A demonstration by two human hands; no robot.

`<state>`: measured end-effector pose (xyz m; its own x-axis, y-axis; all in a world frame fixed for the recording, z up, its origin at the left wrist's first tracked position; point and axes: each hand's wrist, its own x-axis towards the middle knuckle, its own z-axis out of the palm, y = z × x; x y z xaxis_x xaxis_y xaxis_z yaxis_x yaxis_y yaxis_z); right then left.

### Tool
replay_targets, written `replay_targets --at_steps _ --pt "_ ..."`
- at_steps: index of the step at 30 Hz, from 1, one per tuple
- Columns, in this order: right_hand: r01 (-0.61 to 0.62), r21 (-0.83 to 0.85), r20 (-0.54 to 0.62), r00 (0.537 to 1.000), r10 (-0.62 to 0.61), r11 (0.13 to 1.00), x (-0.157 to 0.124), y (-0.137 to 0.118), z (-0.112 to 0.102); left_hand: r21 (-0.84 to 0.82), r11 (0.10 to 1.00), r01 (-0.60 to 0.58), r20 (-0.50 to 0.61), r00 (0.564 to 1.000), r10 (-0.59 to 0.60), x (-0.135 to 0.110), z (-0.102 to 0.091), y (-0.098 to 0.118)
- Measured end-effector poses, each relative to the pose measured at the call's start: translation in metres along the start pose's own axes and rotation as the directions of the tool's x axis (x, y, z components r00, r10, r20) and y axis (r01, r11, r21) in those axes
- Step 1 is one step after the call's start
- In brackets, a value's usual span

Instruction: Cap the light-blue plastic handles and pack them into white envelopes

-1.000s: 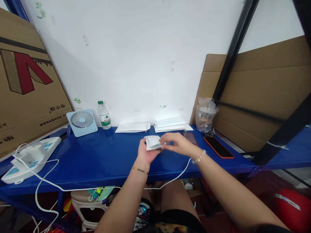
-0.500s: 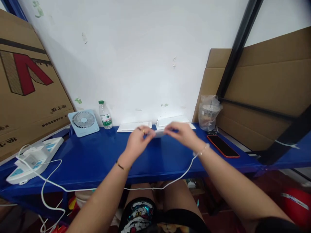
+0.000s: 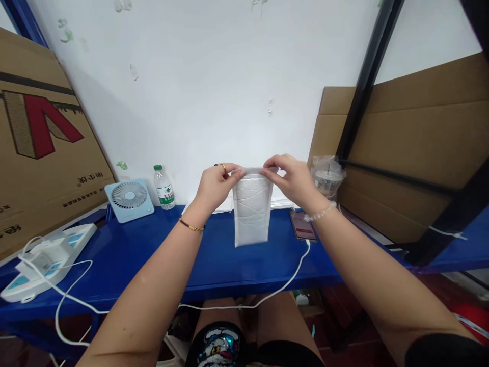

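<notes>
A flat white pouch (image 3: 251, 213), its front creased and slightly see-through, hangs upright above the blue table. My left hand (image 3: 215, 187) pinches its top left corner between thumb and fingers. At the top right, my right hand (image 3: 293, 179) grips the pouch's edge in the same way. The upper edge is stretched between both hands. Behind the pouch lie white flat packets (image 3: 225, 205) against the wall, partly hidden by it and by my hands. Just below my right wrist, a phone (image 3: 304, 227) lies on the table with a white cable plugged in.
On the left stand a light blue fan (image 3: 130, 200), a water bottle (image 3: 164, 188) and a white power strip (image 3: 57, 272). A bagged cup (image 3: 329, 176) stands behind my right hand. The white cable (image 3: 284, 279) droops over the front edge of the blue table (image 3: 153, 265). Cardboard borders both sides.
Both hands have risen with the pouch, which now hangs with its broad face toward me instead of edge-on. My right arm has shifted, and the plugged-in phone's screen now shows.
</notes>
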<state>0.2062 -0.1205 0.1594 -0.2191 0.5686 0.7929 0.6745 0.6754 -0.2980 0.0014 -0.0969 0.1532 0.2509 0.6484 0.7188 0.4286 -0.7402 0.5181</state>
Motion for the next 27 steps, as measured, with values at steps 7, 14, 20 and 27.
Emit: replay_targets --at_steps 7,14,20,27 --pt "-0.065 0.13 0.387 0.922 0.01 0.989 -0.109 -0.013 0.025 -0.029 0.981 0.192 0.255 0.95 -0.178 -0.123 0.015 -0.02" --pt "-0.35 0.169 0.482 0.845 0.233 0.921 -0.179 0.006 0.091 0.18 0.866 0.467 0.281 0.819 -0.5 -0.201 0.058 -0.059" --pt "-0.116 0.068 0.513 0.856 0.065 0.991 -0.189 -0.003 0.082 0.121 0.972 0.202 0.418 0.878 -0.235 -0.205 0.044 -0.05" --pt "0.142 -0.157 0.489 0.871 -0.048 0.977 -0.203 -0.015 0.095 0.222 0.967 -0.126 0.37 0.928 0.036 -0.215 0.052 -0.059"
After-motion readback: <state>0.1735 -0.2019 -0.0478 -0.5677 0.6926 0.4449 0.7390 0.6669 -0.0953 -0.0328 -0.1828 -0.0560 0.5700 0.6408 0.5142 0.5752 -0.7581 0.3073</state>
